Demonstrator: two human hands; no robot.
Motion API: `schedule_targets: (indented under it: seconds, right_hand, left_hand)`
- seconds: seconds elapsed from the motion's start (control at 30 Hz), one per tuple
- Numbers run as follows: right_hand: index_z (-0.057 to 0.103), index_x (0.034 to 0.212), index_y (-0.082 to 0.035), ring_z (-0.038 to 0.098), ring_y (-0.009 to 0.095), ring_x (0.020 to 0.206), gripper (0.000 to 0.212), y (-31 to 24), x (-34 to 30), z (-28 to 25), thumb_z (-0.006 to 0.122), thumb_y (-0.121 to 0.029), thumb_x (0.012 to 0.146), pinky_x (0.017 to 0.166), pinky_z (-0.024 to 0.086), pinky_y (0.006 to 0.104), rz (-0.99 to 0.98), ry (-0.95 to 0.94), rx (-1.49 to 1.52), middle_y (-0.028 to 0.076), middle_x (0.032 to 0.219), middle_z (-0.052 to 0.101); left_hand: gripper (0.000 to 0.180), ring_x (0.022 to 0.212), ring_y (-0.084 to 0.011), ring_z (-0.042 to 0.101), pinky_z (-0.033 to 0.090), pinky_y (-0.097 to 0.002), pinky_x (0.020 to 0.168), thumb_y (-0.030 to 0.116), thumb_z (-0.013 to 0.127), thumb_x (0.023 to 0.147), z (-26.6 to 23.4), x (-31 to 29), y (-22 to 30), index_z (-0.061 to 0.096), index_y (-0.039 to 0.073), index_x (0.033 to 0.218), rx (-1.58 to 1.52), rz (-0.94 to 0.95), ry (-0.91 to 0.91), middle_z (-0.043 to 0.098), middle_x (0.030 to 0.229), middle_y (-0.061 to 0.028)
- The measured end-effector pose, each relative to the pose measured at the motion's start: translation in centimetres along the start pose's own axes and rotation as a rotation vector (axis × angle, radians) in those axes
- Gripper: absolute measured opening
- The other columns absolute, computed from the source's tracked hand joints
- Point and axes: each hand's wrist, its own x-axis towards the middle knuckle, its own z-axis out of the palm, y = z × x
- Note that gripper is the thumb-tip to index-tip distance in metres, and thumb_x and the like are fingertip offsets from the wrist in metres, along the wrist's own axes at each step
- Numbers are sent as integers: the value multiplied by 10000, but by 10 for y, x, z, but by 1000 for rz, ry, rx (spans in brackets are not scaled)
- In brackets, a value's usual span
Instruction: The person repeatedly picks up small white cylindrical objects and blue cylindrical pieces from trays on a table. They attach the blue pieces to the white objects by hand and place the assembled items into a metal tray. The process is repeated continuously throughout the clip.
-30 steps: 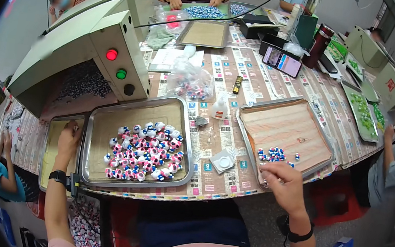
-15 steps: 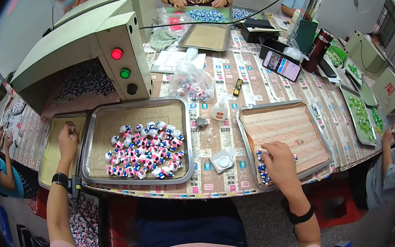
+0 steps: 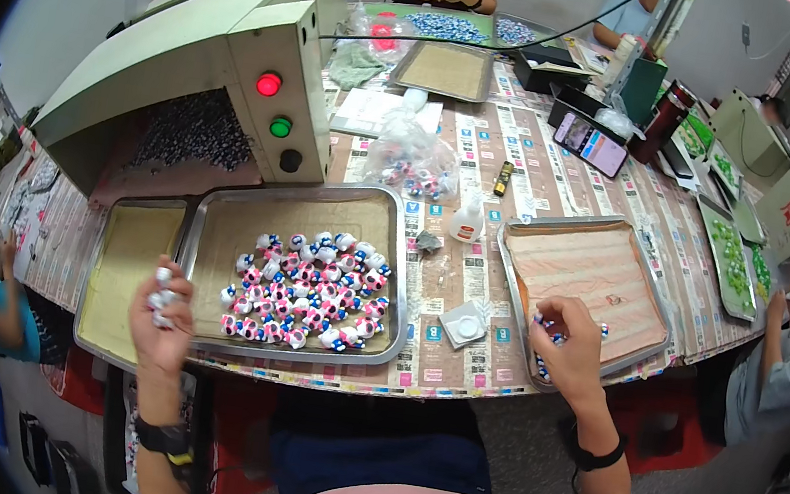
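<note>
My left hand (image 3: 163,334) is raised over the near edge of the narrow yellow-lined tray (image 3: 133,256), its fingers closed around some small white figurine pieces (image 3: 164,297). Over the near left corner of the right-hand tray (image 3: 623,289), my right hand (image 3: 574,351) has its fingers curled in a pinch, with a small blue-and-white piece at the fingertips. More such pieces lie beneath it, partly hidden by the hand. Between my hands, a large metal tray (image 3: 397,298) holds many pink, white and blue figurines (image 3: 309,285).
A cream machine (image 3: 273,38) with red and green buttons stands at the back left, dark small pieces in its opening. A clear bag (image 3: 412,164), a white bottle (image 3: 468,219), a white square dish (image 3: 465,325) and a phone (image 3: 591,143) are on the table. Co-workers sit around.
My left hand has lifted and turned, so white pieces now show in it. My right hand stays at its tray corner, fingers more curled. The whole view has shifted slightly.
</note>
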Motion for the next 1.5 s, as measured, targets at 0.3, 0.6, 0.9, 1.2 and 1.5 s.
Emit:
schedule_targets:
  seconds: [0.3,0.6,0.9,1.2,1.5]
  right_hand:
    - [628,1065,21,626,88,866,222,-32,-35,7,706,45,858,779,518,225,404,-262,677,21,945,631]
    - [692,1073,32,624,98,860,210,-33,-33,8,713,23,864,749,509,217,419,-265,650,36,979,639]
    - [727,1001,2,649,184,777,165,-32,-11,20,710,7,838,695,507,263,-59,-206,44,94,901,662]
    - [713,948,16,687,226,789,138,-29,4,42,715,18,810,698,532,316,-139,-266,-134,123,897,678]
    - [712,923,-8,656,334,825,102,-22,11,49,679,-34,829,735,521,401,-222,-312,-204,143,875,669]
  left_hand:
    - [305,789,-144,493,407,-225,541,296,534,1019,27,-44,-189,582,120,1264,115,-574,-45,604,1011,-63]
    - [463,739,-96,489,393,-210,535,199,541,1018,36,-51,-233,409,99,1451,388,-608,-86,586,1010,-60]
    - [421,695,-62,492,375,-186,503,184,540,1015,39,-58,-235,468,60,1410,485,-614,-32,602,1003,-65]
    - [319,666,-52,492,361,-175,491,189,562,1005,25,-67,-235,529,59,1295,510,-618,29,615,963,-56]
    - [267,679,-84,516,387,-204,513,168,575,997,18,-65,-233,547,54,1238,536,-599,28,638,1027,-101]
